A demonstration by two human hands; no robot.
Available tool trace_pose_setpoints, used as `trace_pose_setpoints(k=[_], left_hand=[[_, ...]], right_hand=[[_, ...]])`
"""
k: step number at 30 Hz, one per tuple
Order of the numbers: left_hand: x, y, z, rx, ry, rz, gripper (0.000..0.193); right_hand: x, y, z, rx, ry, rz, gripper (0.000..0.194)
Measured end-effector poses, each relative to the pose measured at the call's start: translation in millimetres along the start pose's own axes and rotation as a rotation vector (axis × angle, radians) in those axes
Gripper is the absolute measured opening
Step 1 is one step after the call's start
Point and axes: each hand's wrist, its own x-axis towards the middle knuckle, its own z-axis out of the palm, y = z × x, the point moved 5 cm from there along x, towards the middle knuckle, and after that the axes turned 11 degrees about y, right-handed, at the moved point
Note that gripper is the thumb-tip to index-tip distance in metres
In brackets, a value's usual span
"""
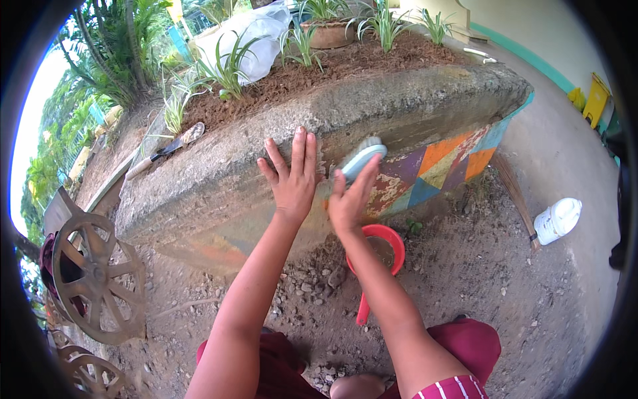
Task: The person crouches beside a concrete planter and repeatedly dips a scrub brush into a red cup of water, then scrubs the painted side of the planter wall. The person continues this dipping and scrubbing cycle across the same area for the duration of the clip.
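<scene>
My right hand (350, 202) grips a light-blue scrub brush (363, 160), its pale bristles against the wall just under the ledge of a concrete planter (398, 99). The brush and fingers are slightly blurred. With fingers spread, my left hand (294, 184) rests flat on the face of the ledge, left of the brush, holding nothing. Faded, chipped paint in colored triangles (431, 169) covers the planter's side. Beneath my right forearm, a red plastic dipper (398, 249) with murky water sits on the ground, its handle toward me.
A trowel (169, 149) lies on the ledge at left. Spider plants (232, 67) and a clay pot (326, 35) stand in the soil. At right are a stick broom (516, 199) and a white plastic container (557, 221). A spoked wheel-shaped piece (99, 274) stands at left.
</scene>
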Motion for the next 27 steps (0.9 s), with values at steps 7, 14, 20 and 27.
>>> trace_pose_setpoints(k=[7, 14, 20, 27], left_hand=[[-8.7, -2.3, -7.2, 0.038, -0.019, 0.066, 0.075], [-84.0, 21.3, -9.6, -0.224, -0.346, 0.279, 0.061], [-158.0, 49.3, -13.3, -0.537, -0.752, 0.111, 0.067], [-203.2, 89.5, -4.4, -0.847, -1.116, -0.629, 0.057]], right_hand=[[58.1, 6.1, -25.9, 0.124, 0.04, -0.025, 0.081], [-13.9, 6.8, 3.0, -0.04, -0.136, -0.245, 0.076], [52.2, 10.2, -27.2, 0.026, 0.025, -0.23, 0.084], [48.2, 15.6, -24.4, -0.036, 0.198, -0.029, 0.079]])
